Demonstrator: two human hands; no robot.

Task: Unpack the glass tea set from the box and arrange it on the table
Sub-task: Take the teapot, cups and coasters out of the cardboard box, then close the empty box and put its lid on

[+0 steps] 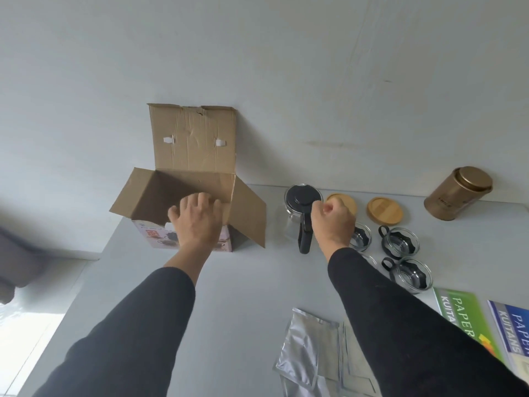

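Note:
The open cardboard box (189, 190) stands at the table's far left with its flaps spread and its lid flap against the wall. My left hand (197, 222) reaches over its front rim with fingers spread, holding nothing that I can see. The box's inside is hidden. To the right stands the glass teapot (297, 202) with a black lid and handle. My right hand (333, 222) pinches it at the lid's rim above the handle. Three glass cups (400, 242) with black handles sit right of the pot, one partly behind my hand. Two bamboo lids (385, 210) lie behind them.
A gold tin (458, 193) stands at the back right near the wall. Silver foil pouches (312, 348) lie near me, with green and blue paper pads (463, 313) at the right. The table's left edge (94, 256) runs close to the box.

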